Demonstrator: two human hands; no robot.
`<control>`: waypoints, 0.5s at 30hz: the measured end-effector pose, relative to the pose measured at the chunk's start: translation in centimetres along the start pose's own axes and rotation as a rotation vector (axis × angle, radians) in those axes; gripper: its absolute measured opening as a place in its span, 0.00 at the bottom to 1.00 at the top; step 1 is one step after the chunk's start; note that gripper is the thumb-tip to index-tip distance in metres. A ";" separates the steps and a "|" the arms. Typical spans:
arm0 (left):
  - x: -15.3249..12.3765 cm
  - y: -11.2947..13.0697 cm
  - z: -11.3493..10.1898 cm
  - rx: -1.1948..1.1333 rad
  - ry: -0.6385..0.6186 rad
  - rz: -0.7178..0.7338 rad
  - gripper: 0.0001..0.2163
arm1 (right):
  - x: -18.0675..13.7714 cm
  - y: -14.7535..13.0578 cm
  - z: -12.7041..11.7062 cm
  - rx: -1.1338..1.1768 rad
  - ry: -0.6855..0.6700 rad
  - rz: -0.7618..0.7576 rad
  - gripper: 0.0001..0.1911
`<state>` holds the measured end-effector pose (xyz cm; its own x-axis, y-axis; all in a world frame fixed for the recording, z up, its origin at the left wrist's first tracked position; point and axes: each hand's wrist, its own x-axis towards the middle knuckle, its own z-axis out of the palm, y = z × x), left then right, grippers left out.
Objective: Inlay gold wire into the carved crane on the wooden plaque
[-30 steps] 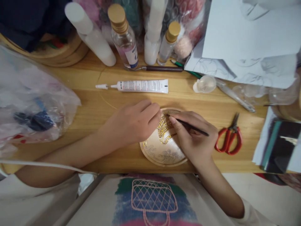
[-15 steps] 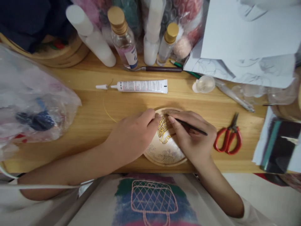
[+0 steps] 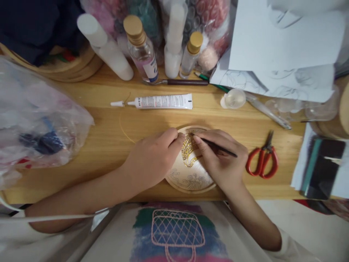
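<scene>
A round wooden-rimmed hoop [image 3: 188, 190] lies flat near the table's front edge. On its pale cloth are drawn wave lines and a shape laid out in gold cord [image 3: 188, 147]. My right hand [image 3: 225, 156] grips slim black tweezers [image 3: 222, 148], their tip down at the hoop's upper part. My left hand [image 3: 152, 156] rests over the hoop's left side, thumb and forefinger pinched near that tip. A fine gold thread [image 3: 124, 125] runs from under this hand up to the glue tube's nozzle; its pinched end is hidden.
Behind the hands lies a white glue tube [image 3: 165, 102], its cap [image 3: 117, 104] off. Red-handled pliers [image 3: 262, 160] lie to the right, near a dark phone [image 3: 324, 169]. Bottles [image 3: 143, 54], a dark-handled tool [image 3: 187, 82] and paper sheets [image 3: 283, 40] line the back. A plastic bag [image 3: 49, 120] fills the left.
The view has shifted slightly, moving the surroundings a little in the picture. Both hands keep nearly the same pose over the hoop, the tweezers' tip still at its upper part.
</scene>
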<state>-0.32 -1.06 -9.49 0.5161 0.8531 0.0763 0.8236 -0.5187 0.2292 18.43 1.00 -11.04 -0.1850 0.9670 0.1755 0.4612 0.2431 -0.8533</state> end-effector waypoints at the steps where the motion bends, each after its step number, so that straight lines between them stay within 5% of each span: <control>1: 0.0 0.0 0.0 -0.005 0.006 -0.002 0.14 | 0.0 0.0 0.0 0.002 -0.006 0.003 0.08; 15: -0.1 -0.3 0.6 -0.063 0.080 -0.011 0.14 | 0.1 -0.2 -0.4 0.044 0.015 -0.002 0.09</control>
<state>-0.53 -1.05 -10.14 0.4845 0.8617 0.1505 0.8113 -0.5070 0.2911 18.68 1.06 -10.68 -0.1724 0.9676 0.1845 0.4220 0.2418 -0.8738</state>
